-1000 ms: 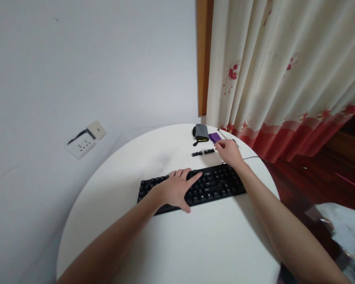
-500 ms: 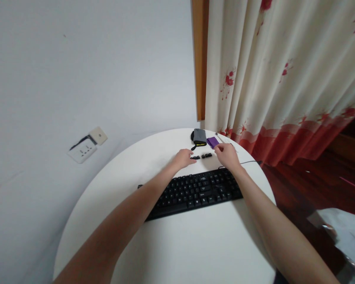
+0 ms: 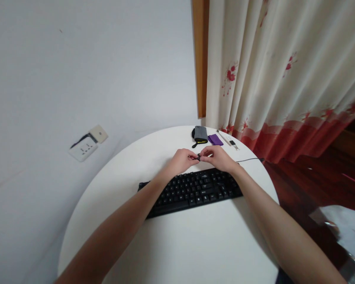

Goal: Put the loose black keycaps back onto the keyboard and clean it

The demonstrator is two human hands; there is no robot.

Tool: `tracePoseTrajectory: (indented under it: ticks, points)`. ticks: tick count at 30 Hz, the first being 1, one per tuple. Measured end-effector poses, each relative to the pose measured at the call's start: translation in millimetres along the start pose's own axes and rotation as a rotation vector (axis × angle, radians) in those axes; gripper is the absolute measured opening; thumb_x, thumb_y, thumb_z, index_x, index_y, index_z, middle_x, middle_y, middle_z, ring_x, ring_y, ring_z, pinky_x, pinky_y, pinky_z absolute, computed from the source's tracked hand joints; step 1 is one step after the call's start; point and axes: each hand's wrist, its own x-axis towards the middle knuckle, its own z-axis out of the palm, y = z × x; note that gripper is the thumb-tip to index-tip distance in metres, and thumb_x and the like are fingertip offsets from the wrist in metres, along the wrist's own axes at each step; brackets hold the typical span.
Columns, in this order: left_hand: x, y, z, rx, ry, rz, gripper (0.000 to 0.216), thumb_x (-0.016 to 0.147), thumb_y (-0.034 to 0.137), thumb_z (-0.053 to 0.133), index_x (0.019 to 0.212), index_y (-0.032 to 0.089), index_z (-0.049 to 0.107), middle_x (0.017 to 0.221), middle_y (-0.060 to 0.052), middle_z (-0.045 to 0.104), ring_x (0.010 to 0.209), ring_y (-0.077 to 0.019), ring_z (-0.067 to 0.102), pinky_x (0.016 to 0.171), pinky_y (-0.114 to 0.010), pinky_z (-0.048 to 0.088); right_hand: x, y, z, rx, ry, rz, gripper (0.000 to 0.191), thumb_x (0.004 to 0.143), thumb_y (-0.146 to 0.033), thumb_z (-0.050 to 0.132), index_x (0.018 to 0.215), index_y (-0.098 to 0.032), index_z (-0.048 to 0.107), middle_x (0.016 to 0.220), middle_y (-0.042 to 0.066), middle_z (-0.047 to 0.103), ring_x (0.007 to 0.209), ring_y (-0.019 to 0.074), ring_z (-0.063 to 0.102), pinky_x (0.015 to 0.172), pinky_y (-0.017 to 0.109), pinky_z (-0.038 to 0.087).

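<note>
Beyond the black keyboard (image 3: 192,189), my two hands meet over a few small black keycaps (image 3: 198,157). My left hand (image 3: 182,161) pinches at them from the left, thumb and fingers drawn together. From the other side my right hand (image 3: 217,157) closes its thumb and fingertips on them. Fingers cover most of the keycaps, so how many there are cannot be made out. Both forearms pass over the keyboard, hiding its left and right ends.
Behind the hands lie a folded grey cloth (image 3: 200,134), a purple cloth (image 3: 215,139), a thin stick-like tool (image 3: 224,138) and a small black-and-clear item (image 3: 233,144). A cable (image 3: 250,159) runs off the right edge of the round white table (image 3: 189,244). Wall and curtain (image 3: 254,79) stand behind.
My right hand has moved left from beside the purple cloth to the keycaps. Both hands now meet there, and the row of keycaps seen before is mostly covered.
</note>
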Motion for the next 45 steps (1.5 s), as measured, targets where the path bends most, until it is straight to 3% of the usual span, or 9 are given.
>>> tracePoseTrajectory:
  ticks: [4, 8, 12, 16, 25, 29, 35, 41, 45]
  points:
    - [-11.2, 0.3, 8.3, -0.164, -0.042, 0.004, 0.019, 0.08, 0.028, 0.074, 0.093, 0.016, 0.079, 0.085, -0.005, 0.076, 0.077, -0.0184, 0.068, 0.069, -0.025, 0.049, -3.1, -0.1, 6.1, 0.072, -0.099, 0.044, 0.021, 0.074, -0.034, 0.075, 0.076, -0.015, 0.066, 0.073, 0.003, 0.068, 0.068, 0.0151, 0.059, 0.066, 0.028, 0.048]
    - [-19.7, -10.2, 16.0, -0.302, -0.01, -0.096, 0.024, 0.075, 0.024, 0.078, 0.097, 0.015, 0.077, 0.082, -0.005, 0.076, 0.073, -0.0175, 0.068, 0.069, -0.025, 0.05, -4.8, 7.7, 4.7, 0.081, -0.192, 0.101, 0.023, 0.077, -0.032, 0.071, 0.089, -0.013, 0.072, 0.073, 0.004, 0.07, 0.065, 0.0151, 0.06, 0.063, 0.028, 0.047]
    - [-28.7, -14.2, 21.0, -0.307, -0.036, -0.152, 0.008, 0.076, 0.024, 0.076, 0.08, 0.017, 0.078, 0.078, -0.004, 0.076, 0.075, -0.0187, 0.069, 0.072, -0.027, 0.051, -5.2, 13.5, 3.9, -0.021, -0.248, 0.131, 0.02, 0.079, -0.027, 0.066, 0.085, -0.013, 0.078, 0.079, 0.006, 0.075, 0.071, 0.0173, 0.065, 0.07, 0.029, 0.049]
    - [-34.4, -13.4, 25.0, -0.222, -0.022, -0.136, 0.009, 0.076, 0.027, 0.078, 0.079, 0.019, 0.079, 0.075, -0.002, 0.076, 0.069, -0.0177, 0.066, 0.066, -0.026, 0.047, -5.4, 14.7, 5.2, -0.047, -0.302, 0.165, 0.018, 0.076, -0.026, 0.068, 0.081, -0.013, 0.079, 0.077, 0.006, 0.076, 0.069, 0.0174, 0.065, 0.068, 0.028, 0.049]
    - [-37.3, -23.1, 32.1, -0.017, 0.049, 0.046, 0.015, 0.08, 0.036, 0.076, 0.085, 0.023, 0.08, 0.082, -0.002, 0.075, 0.072, -0.0173, 0.063, 0.071, -0.028, 0.046, -7.9, 13.4, 3.7, -0.064, -0.32, 0.181, 0.019, 0.074, -0.031, 0.072, 0.078, -0.013, 0.078, 0.072, 0.005, 0.074, 0.065, 0.0159, 0.062, 0.064, 0.027, 0.048]
    - [-37.7, -22.9, 32.4, -0.017, 0.04, 0.055, 0.017, 0.082, 0.038, 0.072, 0.085, 0.023, 0.08, 0.083, -0.003, 0.075, 0.072, -0.0174, 0.064, 0.07, -0.027, 0.046, -8.7, 11.0, 5.1, -0.077, -0.333, 0.186, 0.018, 0.074, -0.03, 0.072, 0.076, -0.013, 0.077, 0.068, 0.003, 0.072, 0.064, 0.0147, 0.06, 0.062, 0.025, 0.046]
    - [-38.2, -15.6, 25.4, -0.124, -0.026, 0.012, 0.018, 0.086, 0.028, 0.064, 0.083, 0.019, 0.079, 0.081, -0.003, 0.076, 0.072, -0.0169, 0.066, 0.066, -0.026, 0.046, -9.8, 12.3, 7.0, -0.123, -0.329, 0.148, 0.018, 0.074, -0.032, 0.072, 0.075, -0.014, 0.075, 0.068, 0.003, 0.07, 0.063, 0.014, 0.058, 0.059, 0.025, 0.044]
    - [-40.8, -9.4, 23.1, -0.168, 0.017, -0.032, 0.01, 0.08, 0.023, 0.07, 0.08, 0.017, 0.078, 0.074, -0.002, 0.074, 0.066, -0.0154, 0.063, 0.064, -0.025, 0.046, -9.7, 12.7, 6.4, -0.114, -0.341, 0.099, 0.019, 0.076, -0.033, 0.072, 0.075, -0.015, 0.074, 0.07, 0.003, 0.071, 0.067, 0.016, 0.061, 0.064, 0.026, 0.046]
    - [-41.3, -9.2, 22.5, -0.086, 0.032, 0.028, 0.007, 0.079, 0.024, 0.072, 0.078, 0.019, 0.077, 0.076, -0.002, 0.073, 0.071, -0.0164, 0.063, 0.067, -0.026, 0.047, -10.0, 10.2, 4.4, -0.124, -0.36, 0.107, 0.016, 0.075, -0.031, 0.072, 0.075, -0.015, 0.073, 0.072, 0.003, 0.071, 0.068, 0.0162, 0.062, 0.065, 0.027, 0.047]
